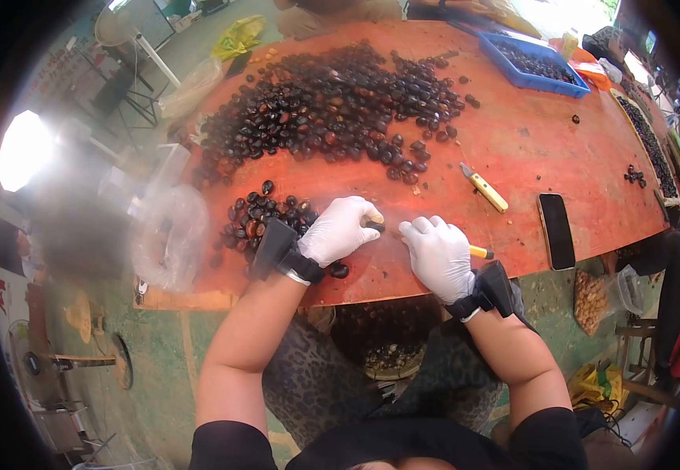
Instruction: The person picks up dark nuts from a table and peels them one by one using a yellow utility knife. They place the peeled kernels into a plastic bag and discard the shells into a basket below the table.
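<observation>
A dark, glossy brown chestnut (375,226) is pinched between the fingertips of the white-gloved left hand (340,229), which is closed on it near the front edge of the worn orange-red wooden table (544,149); most of the nut is hidden by the glove. The white-gloved right hand (439,255) is curled shut around a yellow-handled small knife (481,252), of which only the handle end is seen, poking out at 3 o'clock of the fist; the blade is covered by the fingers. Black wrist-worn devices are strapped to both forearms. A small cluster of dark chestnuts (265,215) lies at 9 o'clock of the left hand, touching its wrist side, and a large spread heap of dark chestnuts (332,106) is seen at 12 o'clock, well apart. A second yellow-handled knife (484,189) lies at 1 o'clock of the right hand, with a black smartphone (557,230) at 3 o'clock. A blue plastic tray of chestnuts (533,64) is set at the far edge. A clear crumpled plastic bag (169,235) hangs off the table's left end, blurred by glare. A container of peelings below the table edge is hard to make out.
</observation>
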The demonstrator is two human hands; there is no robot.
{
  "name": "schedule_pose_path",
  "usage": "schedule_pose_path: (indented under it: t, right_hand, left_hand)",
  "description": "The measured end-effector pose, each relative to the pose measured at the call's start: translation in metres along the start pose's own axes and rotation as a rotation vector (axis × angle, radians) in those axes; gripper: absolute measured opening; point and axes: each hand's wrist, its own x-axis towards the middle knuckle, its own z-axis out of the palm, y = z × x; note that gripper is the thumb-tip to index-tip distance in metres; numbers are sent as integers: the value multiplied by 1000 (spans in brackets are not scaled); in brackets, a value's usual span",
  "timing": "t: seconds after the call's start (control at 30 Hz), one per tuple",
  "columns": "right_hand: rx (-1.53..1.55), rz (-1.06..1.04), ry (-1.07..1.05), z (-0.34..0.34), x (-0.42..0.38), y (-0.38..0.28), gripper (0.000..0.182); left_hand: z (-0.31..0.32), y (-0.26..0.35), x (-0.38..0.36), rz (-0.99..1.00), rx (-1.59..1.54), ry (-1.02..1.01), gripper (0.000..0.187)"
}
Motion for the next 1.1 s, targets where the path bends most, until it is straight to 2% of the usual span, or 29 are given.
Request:
schedule_pose_path:
  t: [0.17, 0.5, 0.6, 0.7, 0.73, 0.77, 0.83, 0.9, 1.1]
  right_hand:
    - [43, 15, 93, -1, 5, -12, 15]
    - [-25, -9, -8, 1, 0, -8, 15]
    - [-32, 34, -20, -3, -3, -5, 15]
    - [-10, 110, 11, -7, -3, -1, 14]
    - [-11, 125, 30, -6, -2, 0, 14]
    - [-12, 141, 50, -6, -1, 1, 13]
    - [-6, 152, 64, -5, -1, 4, 13]
    - [-7, 161, 68, -3, -1, 6, 13]
    - [-20, 169, 61, -2, -2, 7, 14]
  left_hand:
    - [-1, 4, -2, 9, 67, 12, 25]
    - [-2, 1, -1, -19, 68, -3, 22]
    - [-15, -2, -1, 52, 184, -26, 23]
    - [-40, 8, 5, -20, 290, -160, 25]
    - [-41, 16, 12, -137, 276, -117, 27]
    - [-39, 26, 17, -165, 238, -18, 29]
    - [-16, 16, 40, -16, 268, 243, 30]
    - [7, 6, 60, -4, 214, 323, 34]
    - [28, -12, 75, -8, 167, 345, 29]
